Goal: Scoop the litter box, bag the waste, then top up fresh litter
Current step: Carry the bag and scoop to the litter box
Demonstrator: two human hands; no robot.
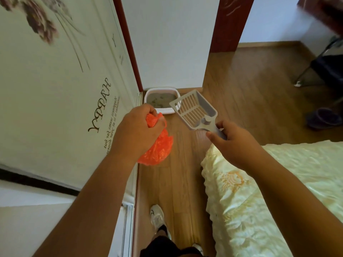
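- The left hand (136, 127) has its fingers curled tight into a fist around the gathered neck of an orange plastic bag (157, 145); the knuckles face up and the back of the hand is toward the camera.
- The bag hangs crumpled below and to the right of that fist, above the wooden floor (183, 164), with a bit of its neck poking out over the fingers.
- The left forearm runs from the lower left of the view up to the wrist, nearly straight, alongside a white sliding door (55, 93) printed with flowers and lettering.
- The right hand (235, 143) pinches the handle of a pale grey slotted litter scoop (194, 110), thumb on the near side and fingers wrapped behind.
- The scoop's head tilts up and away to the left, its slotted face toward the camera and empty.
- The right forearm comes in from the lower right, passing over a cream quilted bedspread (269, 191).
- The litter box (161, 100) sits on the floor ahead, against the white wall in the corner by the door, well apart from both hands; grey litter with darker clumps shows inside.
- A white sneaker (157, 217) stands on the floor below.
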